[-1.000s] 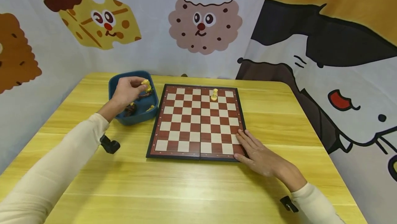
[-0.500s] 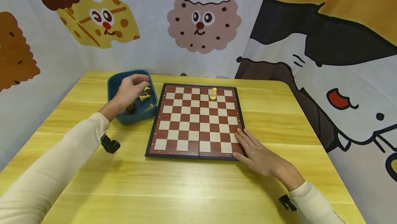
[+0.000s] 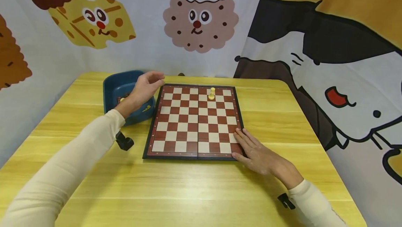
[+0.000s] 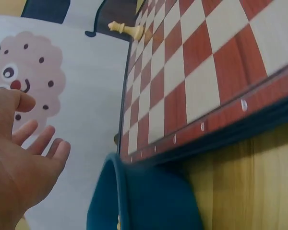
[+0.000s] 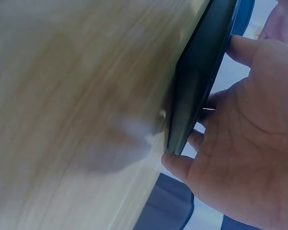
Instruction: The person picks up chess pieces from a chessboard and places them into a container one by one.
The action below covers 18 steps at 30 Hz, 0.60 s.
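A red-and-white chessboard [image 3: 191, 125] lies unfolded on the table, one cream chess piece [image 3: 211, 93] upright near its far edge. My left hand [image 3: 146, 89] hovers over the right rim of a blue bin [image 3: 110, 96], at the board's far left corner. In the left wrist view its fingers are loosely bent, and no piece shows between them. Yellow and dark chess pieces [image 3: 146, 108] lie in the bin, partly hidden by my left arm. My right hand [image 3: 259, 155] rests on the board's near right corner, fingers extended over the border; the right wrist view shows fingertips along its dark edge.
The board stands close beside the bin on a yellow wood-grain table [image 3: 194, 192]. A cartoon-printed cloth [image 3: 141, 59] hangs behind the table and along its sides. Black camera mounts [image 3: 124, 141] hang under both wrists.
A yellow piece pinched in my left hand one second ago is no longer seen there. That hand has moved right to the bin's rim. The right hand stays on the board; the view has shifted slightly.
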Available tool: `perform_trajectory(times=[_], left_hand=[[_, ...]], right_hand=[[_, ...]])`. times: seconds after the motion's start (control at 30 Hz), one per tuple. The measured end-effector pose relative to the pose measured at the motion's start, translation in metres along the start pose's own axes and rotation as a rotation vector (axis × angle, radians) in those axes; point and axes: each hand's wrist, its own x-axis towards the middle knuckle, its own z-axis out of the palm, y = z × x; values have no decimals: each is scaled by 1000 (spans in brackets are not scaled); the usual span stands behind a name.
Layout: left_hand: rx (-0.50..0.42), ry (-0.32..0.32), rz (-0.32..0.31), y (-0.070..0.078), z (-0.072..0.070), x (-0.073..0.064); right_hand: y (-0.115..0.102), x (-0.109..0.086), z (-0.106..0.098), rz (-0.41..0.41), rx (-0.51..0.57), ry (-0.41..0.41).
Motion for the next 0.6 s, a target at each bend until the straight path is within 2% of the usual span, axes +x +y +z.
perform_trajectory(times=[0.2,0.33,0.43,0.6], left_hand=[[-68,-56,16,2,20,8],[-115,-60,7,5,35,16],[-137,-55,-6,7,50,22],[-152,-90,-43,6,77,29]], right_hand=[[0,2,-2,18,-2,-33],[-5,1,-9,15,-4,-40],[-7,0,-12,10,6,-44],[-8,-1,-13,5,18,-44]])
